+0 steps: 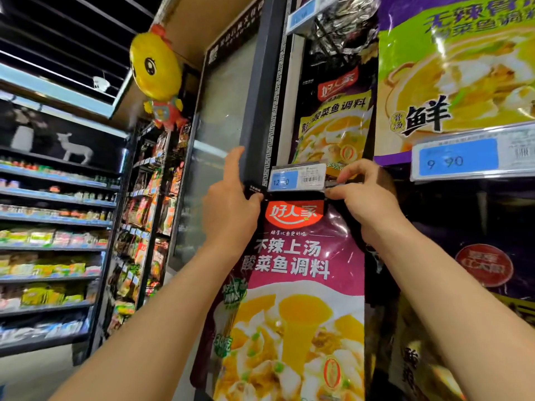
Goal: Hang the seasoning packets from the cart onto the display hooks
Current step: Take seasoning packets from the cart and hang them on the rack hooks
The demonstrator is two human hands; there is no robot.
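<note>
A large purple and yellow seasoning packet (292,285) with a red logo hangs upright in front of me, its top edge just under a price tag (298,177) at a display hook's tip. My left hand (231,209) pinches the packet's top left corner, index finger pointing up. My right hand (364,195) pinches the top right corner close by the hook behind the tag. The hook itself is mostly hidden. The cart is out of view.
Another packet of the same brand (333,117) hangs above the tag. A green and purple packet (454,68) with a 9.90 price tag (460,160) hangs at upper right, dark packets (480,267) below it. A yellow chick balloon (156,73) and stocked shelves (52,227) lie left.
</note>
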